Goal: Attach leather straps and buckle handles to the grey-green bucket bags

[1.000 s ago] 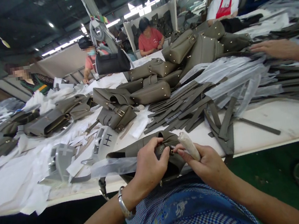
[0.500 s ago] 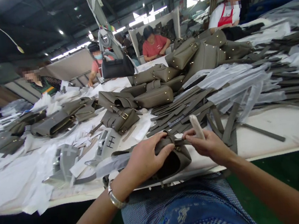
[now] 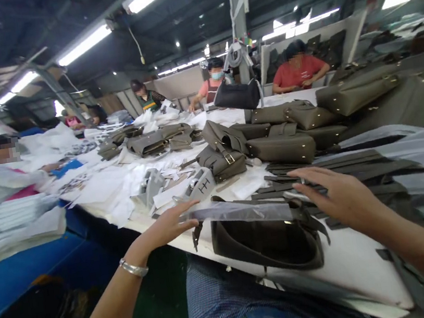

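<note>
Right hand (image 3: 331,197): thumb and fingers apart, over the right end of an open olive-brown bag (image 3: 265,241). Left hand (image 3: 170,227): thumb spread from fingers at the left end of a clear plastic sleeve (image 3: 243,212); contact cannot be told. Sleeve runs across the bag's upper side. Bag lies at the near table edge, dark mouth facing the wearer. Beyond: buckled bag (image 3: 223,160), grey piece with black marks (image 3: 202,185). Farther, co-worker in red shirt (image 3: 298,70).
</note>
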The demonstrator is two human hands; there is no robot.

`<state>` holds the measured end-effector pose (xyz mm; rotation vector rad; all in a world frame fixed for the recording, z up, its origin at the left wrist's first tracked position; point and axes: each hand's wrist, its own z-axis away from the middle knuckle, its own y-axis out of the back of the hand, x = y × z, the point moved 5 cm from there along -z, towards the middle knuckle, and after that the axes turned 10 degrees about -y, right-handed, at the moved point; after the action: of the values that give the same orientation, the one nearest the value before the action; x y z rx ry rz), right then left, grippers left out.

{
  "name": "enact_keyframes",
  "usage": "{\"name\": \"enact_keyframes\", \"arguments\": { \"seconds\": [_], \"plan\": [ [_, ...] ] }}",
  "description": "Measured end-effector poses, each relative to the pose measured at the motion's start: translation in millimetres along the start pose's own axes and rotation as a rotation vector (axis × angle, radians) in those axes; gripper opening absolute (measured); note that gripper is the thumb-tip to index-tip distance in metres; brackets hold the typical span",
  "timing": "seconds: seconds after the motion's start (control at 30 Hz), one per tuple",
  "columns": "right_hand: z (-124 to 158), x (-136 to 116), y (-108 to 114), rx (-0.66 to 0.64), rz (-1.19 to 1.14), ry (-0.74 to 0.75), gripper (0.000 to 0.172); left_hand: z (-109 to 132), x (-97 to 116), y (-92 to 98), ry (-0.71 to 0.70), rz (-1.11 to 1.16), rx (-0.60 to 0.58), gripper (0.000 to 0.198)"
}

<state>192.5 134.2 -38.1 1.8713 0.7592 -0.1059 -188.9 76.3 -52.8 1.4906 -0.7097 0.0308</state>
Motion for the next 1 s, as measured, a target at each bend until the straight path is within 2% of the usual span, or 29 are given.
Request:
{"name": "enact_keyframes", "arguments": {
  "seconds": [0.07, 0.1, 0.17, 0.23, 0.3, 0.43, 0.53, 0.57, 0.63, 0.7, 0.77, 0.83, 0.9, 0.97, 1.0],
  "plan": [
    [-8, -50, -1, -0.150, -0.144, 0.121, 0.034, 14, -18, -6.7, 0.015, 0.072, 0.020, 0.066],
    [-11, -74, -3, -0.213, -0.198, 0.180, 0.033, 19, -25, -8.7, 0.022, 0.096, 0.050, 0.064],
    [-19, -114, -9, -0.291, -0.275, 0.281, 0.032, 23, -32, -8.3, 0.022, 0.105, 0.129, 0.045],
    [-29, -144, -18, -0.335, -0.312, 0.343, 0.033, 21, -29, -2.1, 0.006, 0.088, 0.199, 0.027],
    [-41, -168, -26, -0.352, -0.322, 0.361, 0.038, 17, -15, 10.4, -0.024, 0.042, 0.263, 0.030],
    [-64, -209, -27, -0.377, -0.325, 0.344, 0.052, 10, 38, 50.3, -0.166, -0.271, 0.457, 0.039],
    [-75, -222, -16, -0.447, -0.286, 0.328, 0.043, 17, 62, 77.7, -0.260, -0.418, 0.583, 0.039],
    [-78, -220, -10, -0.437, -0.257, 0.312, 0.040, 21, 62, 84.4, -0.278, -0.415, 0.603, 0.038],
    [-86, -205, 6, -0.334, -0.180, 0.260, 0.040, 32, 52, 92.8, -0.285, -0.360, 0.620, 0.039],
    [-90, -188, 26, -0.157, -0.059, 0.225, 0.042, 41, 37, 94.9, -0.252, -0.302, 0.631, 0.039],
    [-87, -185, 43, 0.023, 0.109, 0.265, 0.047, 45, 31, 93.1, -0.226, -0.315, 0.659, 0.041],
    [-76, -203, 54, 0.176, 0.243, 0.394, 0.057, 43, 41, 91.4, -0.236, -0.394, 0.696, 0.043],
    [-62, -235, 57, 0.234, 0.274, 0.547, 0.063, 36, 66, 93.8, -0.288, -0.465, 0.740, 0.044],
    [-53, -265, 51, 0.159, 0.217, 0.617, 0.058, 30, 92, 100.9, -0.352, -0.480, 0.786, 0.045],
    [-52, -273, 46, 0.094, 0.181, 0.607, 0.055, 29, 102, 104.9, -0.374, -0.468, 0.802, 0.045]
  ]
}}
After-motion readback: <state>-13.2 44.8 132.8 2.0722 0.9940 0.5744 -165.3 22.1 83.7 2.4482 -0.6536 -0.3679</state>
